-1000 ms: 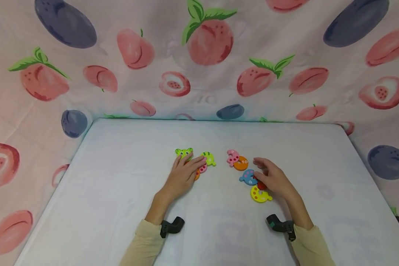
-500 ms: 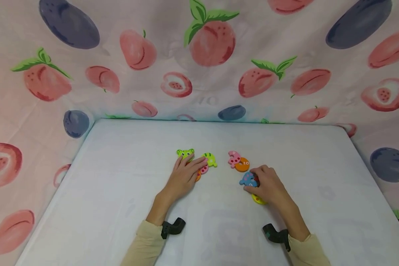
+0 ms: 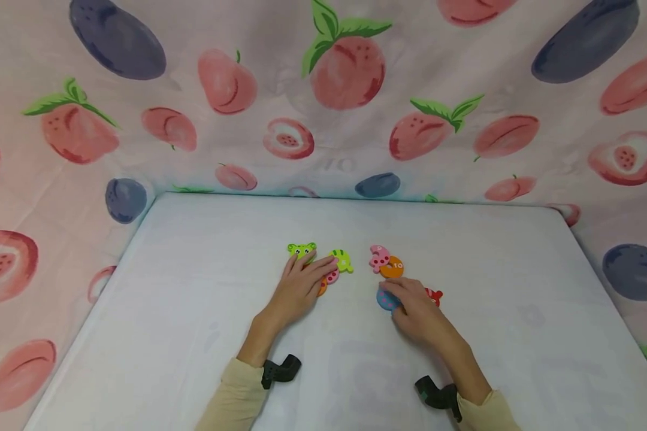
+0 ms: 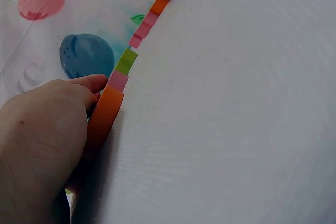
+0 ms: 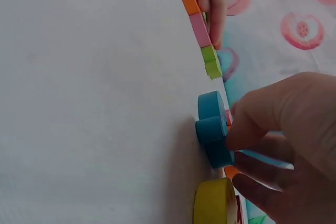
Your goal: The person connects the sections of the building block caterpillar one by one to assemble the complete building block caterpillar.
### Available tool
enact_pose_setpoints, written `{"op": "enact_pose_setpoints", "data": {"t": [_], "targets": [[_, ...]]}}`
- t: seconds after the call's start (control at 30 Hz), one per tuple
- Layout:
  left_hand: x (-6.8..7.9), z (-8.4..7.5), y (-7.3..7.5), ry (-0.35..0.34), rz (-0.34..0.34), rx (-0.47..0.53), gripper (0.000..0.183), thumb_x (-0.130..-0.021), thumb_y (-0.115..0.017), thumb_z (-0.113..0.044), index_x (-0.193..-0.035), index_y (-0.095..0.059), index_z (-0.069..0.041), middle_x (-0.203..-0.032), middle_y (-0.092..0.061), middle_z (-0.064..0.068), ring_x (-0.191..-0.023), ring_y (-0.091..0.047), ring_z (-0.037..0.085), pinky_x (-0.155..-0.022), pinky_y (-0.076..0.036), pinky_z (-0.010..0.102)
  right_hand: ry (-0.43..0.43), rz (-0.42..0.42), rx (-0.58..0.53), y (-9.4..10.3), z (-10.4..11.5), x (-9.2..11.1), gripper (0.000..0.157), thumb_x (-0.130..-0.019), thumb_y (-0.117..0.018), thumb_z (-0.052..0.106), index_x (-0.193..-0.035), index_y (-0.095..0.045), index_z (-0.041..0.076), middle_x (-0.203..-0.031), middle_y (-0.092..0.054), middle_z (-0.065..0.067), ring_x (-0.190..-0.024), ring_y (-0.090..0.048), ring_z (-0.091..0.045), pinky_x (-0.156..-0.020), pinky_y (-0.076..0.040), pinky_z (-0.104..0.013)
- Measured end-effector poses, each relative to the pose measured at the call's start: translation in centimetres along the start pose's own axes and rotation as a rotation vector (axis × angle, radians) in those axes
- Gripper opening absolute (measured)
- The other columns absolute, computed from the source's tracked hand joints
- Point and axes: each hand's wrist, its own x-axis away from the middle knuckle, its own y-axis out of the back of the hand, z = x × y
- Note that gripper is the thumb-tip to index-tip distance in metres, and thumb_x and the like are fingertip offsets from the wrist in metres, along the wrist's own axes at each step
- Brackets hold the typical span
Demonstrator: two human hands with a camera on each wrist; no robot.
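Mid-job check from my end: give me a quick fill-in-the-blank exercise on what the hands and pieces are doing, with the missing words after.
1. The right hand is pinching the ____ piece.
2. The orange piece nearest the right hand carries the number ____.
3. The piece with eyes, by the fingers of the left hand, is coloured ____.
4. Just right of the right hand, the head view shows a ____ piece.

Missing words: blue; 10; green; red.

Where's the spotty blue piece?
In the head view, the blue piece is right of centre, held by the right hand, on the near side of the orange ring marked 10.
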Motion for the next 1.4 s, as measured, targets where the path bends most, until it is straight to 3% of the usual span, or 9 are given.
{"op": "enact_pose_setpoints", "data": {"t": [0.13, 0.27, 0.53, 0.93, 1.0, 1.17, 1.3, 1.4], "targets": [[0.1, -0.1, -0.1, -0.004, -0.007, -0.003, 0.041, -0.103, -0.045, -0.025, -0.144, -0.047, -0.029, -0.15, -0.045, -0.011, -0.148, -0.029, 0.026, -0.121, -0.013, 0.056, -0.046, -0.09, 0.062, -0.2, 0.3, 0.2, 0.032, -0.083, -0.067, 0.011, -0.114, -0.068, 0.006, -0.116, -0.06, -0.014, -0.105, -0.053, -0.031, -0.086, -0.053, -0.045], [0.1, -0.2, -0.1, -0.003, -0.009, 0.002, 0.042, -0.102, -0.046, -0.024, -0.143, -0.048, -0.029, -0.15, -0.046, -0.011, -0.147, -0.03, 0.025, -0.121, -0.014, 0.056, -0.058, -0.077, 0.11, -0.8, 0.5, 0.1, 0.034, -0.08, -0.078, 0.024, -0.11, -0.072, 0.009, -0.114, -0.06, -0.012, -0.103, -0.053, -0.028, -0.08, -0.055, -0.04], [0.2, -0.4, -0.1, -0.007, -0.019, 0.0, 0.041, -0.102, -0.047, -0.024, -0.143, -0.049, -0.028, -0.149, -0.048, -0.01, -0.146, -0.031, 0.027, -0.121, -0.014, 0.057, 0.014, 0.004, 0.087, -1.6, 1.1, 0.2, 0.04, -0.083, -0.076, 0.018, -0.123, -0.069, 0.019, -0.133, -0.056, -0.014, -0.12, -0.053, -0.031, -0.094, -0.054, -0.046], [0.2, -0.2, -0.2, -0.007, -0.025, -0.001, 0.042, -0.102, -0.046, -0.022, -0.143, -0.048, -0.029, -0.149, -0.047, -0.011, -0.147, -0.031, 0.025, -0.121, -0.014, 0.056, -0.024, -0.016, 0.053, -2.0, 1.5, -0.3, 0.042, -0.081, -0.078, 0.025, -0.122, -0.07, 0.02, -0.128, -0.06, -0.01, -0.119, -0.053, -0.029, -0.093, -0.055, -0.045], [0.2, -0.2, -0.2, -0.008, -0.026, 0.004, 0.042, -0.102, -0.046, -0.022, -0.143, -0.048, -0.029, -0.149, -0.047, -0.011, -0.147, -0.031, 0.025, -0.121, -0.014, 0.056, -0.068, -0.034, -0.001, -2.3, 1.6, -0.6, 0.048, -0.081, -0.078, 0.027, -0.127, -0.066, 0.018, -0.13, -0.061, -0.01, -0.12, -0.054, -0.029, -0.095, -0.054, -0.046], [0.1, -0.1, -0.2, -0.018, -0.031, 0.004, 0.041, -0.102, -0.046, -0.022, -0.142, -0.049, -0.028, -0.149, -0.048, -0.01, -0.146, -0.032, 0.026, -0.121, -0.014, 0.057, -0.194, -0.117, -0.258, -3.4, 2.4, -2.0, 0.061, -0.081, -0.078, 0.028, -0.136, -0.056, 0.015, -0.132, -0.059, -0.007, -0.11, -0.059, -0.024, -0.091, -0.057, -0.042], [0.1, -0.1, -0.2, -0.02, -0.036, 0.0, 0.041, -0.102, -0.047, -0.021, -0.142, -0.05, -0.028, -0.149, -0.048, -0.01, -0.146, -0.032, 0.026, -0.121, -0.014, 0.057, -0.19, -0.23, -0.426, -4.5, 2.8, -3.7, 0.056, -0.083, -0.076, 0.023, -0.134, -0.056, 0.012, -0.127, -0.058, -0.007, -0.103, -0.06, -0.02, -0.085, -0.058, -0.034], [0.0, -0.1, -0.1, -0.02, -0.037, -0.005, 0.042, -0.102, -0.047, -0.021, -0.143, -0.049, -0.027, -0.149, -0.047, -0.01, -0.146, -0.032, 0.027, -0.121, -0.015, 0.057, -0.173, -0.292, -0.486, -5.3, 3.0, -4.7, 0.053, -0.085, -0.074, 0.018, -0.134, -0.055, 0.009, -0.129, -0.056, -0.008, -0.106, -0.058, -0.019, -0.088, -0.057, -0.03]]}}
